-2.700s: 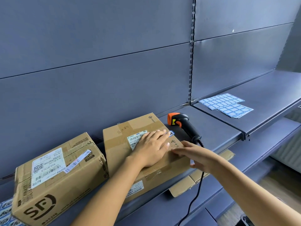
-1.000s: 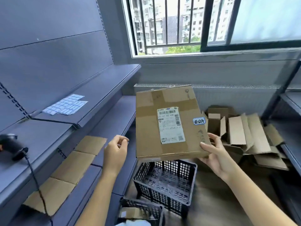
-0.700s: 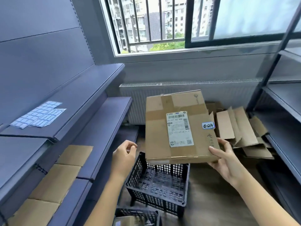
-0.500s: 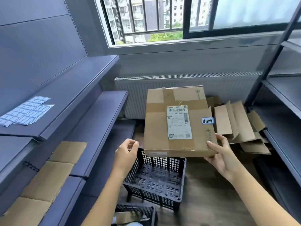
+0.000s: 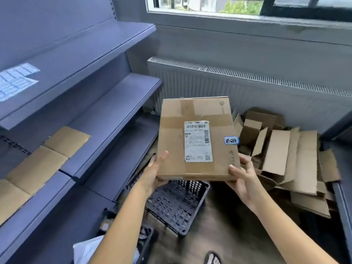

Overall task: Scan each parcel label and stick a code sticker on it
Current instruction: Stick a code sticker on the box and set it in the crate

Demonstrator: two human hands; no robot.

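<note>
The left hand (image 5: pixel 154 174), free a moment ago, now grips the parcel (image 5: pixel 171 140) alongside the right hand (image 5: pixel 242 180); its sticker (image 5: pixel 231 140) is on, so the crate (image 5: pixel 177 204) looks next.

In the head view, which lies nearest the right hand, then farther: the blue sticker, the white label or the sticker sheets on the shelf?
1. blue sticker, right edge of the box, just above the right hand.
2. white label, box's middle.
3. sticker sheets, far-left shelf.

One wide-angle view from the person's head faces forward and down, close above the left hand (image 5: pixel 154 173) and right hand (image 5: pixel 242 179) at the parcel (image 5: pixel 171 134); shelves (image 5: pixel 114 103) fill its left, a window (image 5: pixel 238 5) its top edge.
</note>
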